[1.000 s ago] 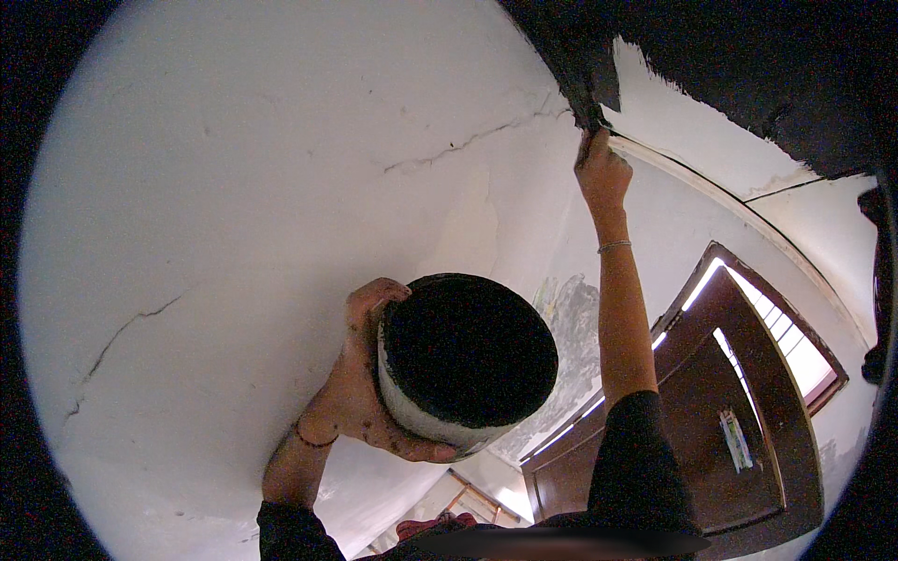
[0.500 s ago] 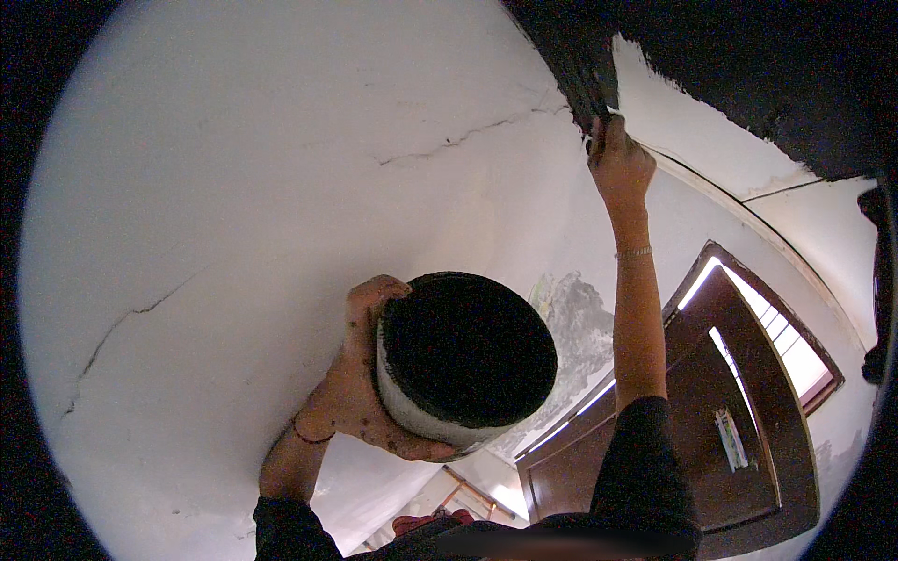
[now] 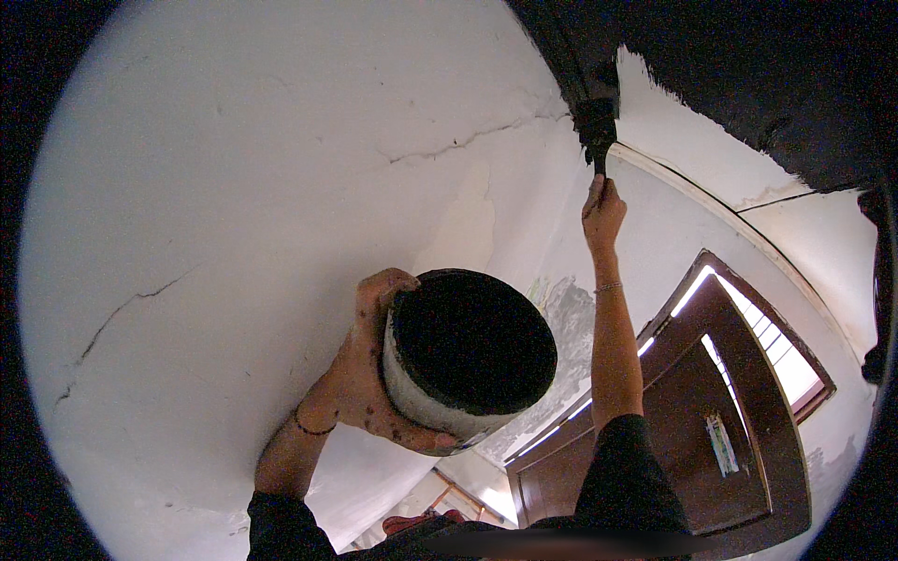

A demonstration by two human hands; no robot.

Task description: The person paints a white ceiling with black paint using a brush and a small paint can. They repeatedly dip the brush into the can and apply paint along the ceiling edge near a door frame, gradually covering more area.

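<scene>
My left hand (image 3: pixel 369 360) grips the side of a round pot (image 3: pixel 440 418) with a pale, paint-streaked wall and a dark interior that looks like black paint; dark specks dot the fingers. Up and to the right, my right hand (image 3: pixel 604 213) is closed on the handle of a paintbrush (image 3: pixel 596 126), its dark bristles against a black painted band (image 3: pixel 566 51) where the white surfaces meet. A thin crack runs leftward from just beside the brush.
Black paint with a ragged edge covers the upper right surface (image 3: pixel 730 84). A cracked, patchy white wall (image 3: pixel 206 187) fills the left. At lower right are a dark wooden door (image 3: pixel 655 486) and a barred opening (image 3: pixel 776 341); a pale trim (image 3: pixel 711 206) runs above.
My right hand has moved down in the picture from the corner, so more of the brush and its handle shows. My left hand with the pot is nearly where it was.
</scene>
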